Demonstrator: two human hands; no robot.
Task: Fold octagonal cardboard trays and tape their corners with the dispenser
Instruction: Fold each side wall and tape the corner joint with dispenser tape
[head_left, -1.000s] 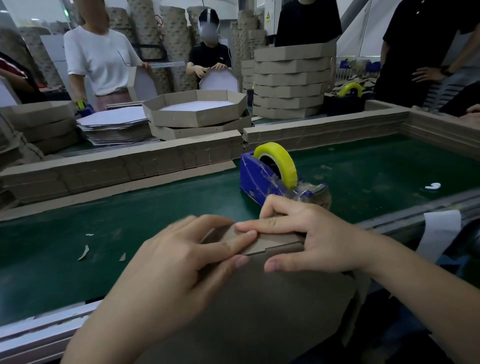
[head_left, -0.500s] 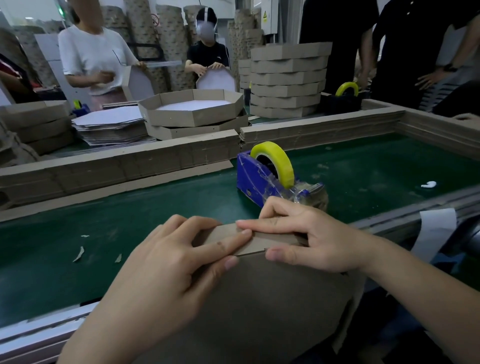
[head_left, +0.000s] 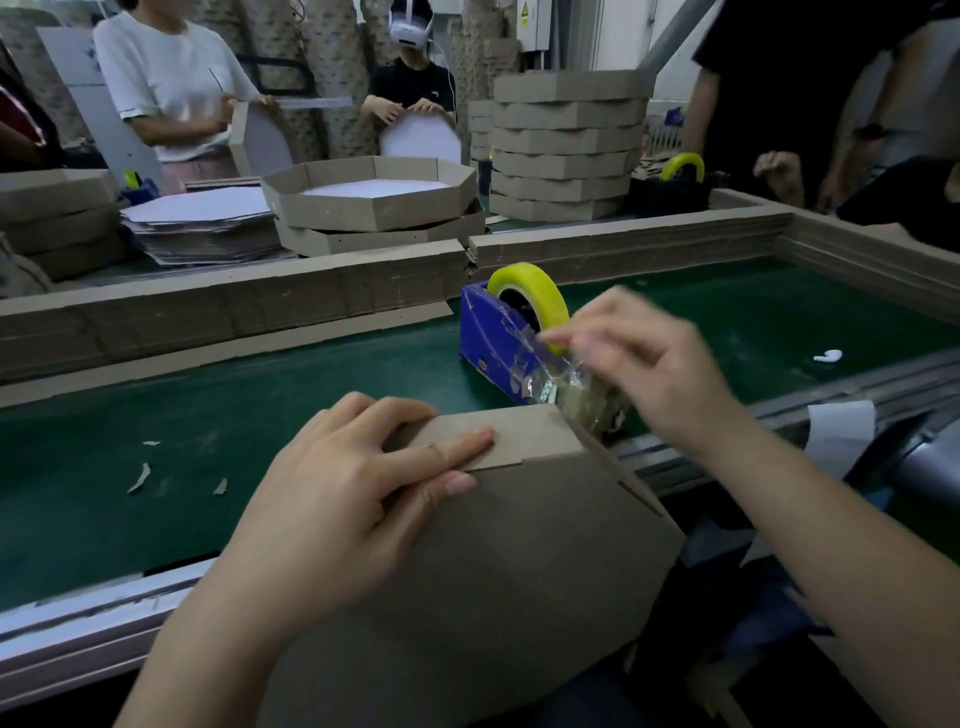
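Observation:
A brown cardboard tray (head_left: 493, 561) stands tilted against the near edge of the green belt, its underside towards me. My left hand (head_left: 353, 499) presses two folded flaps together at the tray's top corner, fingers flat on the overlap. Just behind it sits the blue tape dispenser (head_left: 498, 343) with a yellow tape roll (head_left: 535, 291). My right hand (head_left: 644, 364), blurred, is at the dispenser's cutter end and pinches a strip of clear tape (head_left: 556, 364) coming off the roll.
The green belt (head_left: 156, 415) has walls of stacked cardboard strips along its far and right sides. Behind them are folded trays (head_left: 374, 197), a tall tray stack (head_left: 566, 145), flat blanks (head_left: 202, 223) and a second dispenser (head_left: 680, 171). Several people work beyond. Paper scraps lie on the belt.
My right hand has left the tray corner and moved up and right to the dispenser, taking hold of the tape end. My left hand stays pressed on the folded flaps.

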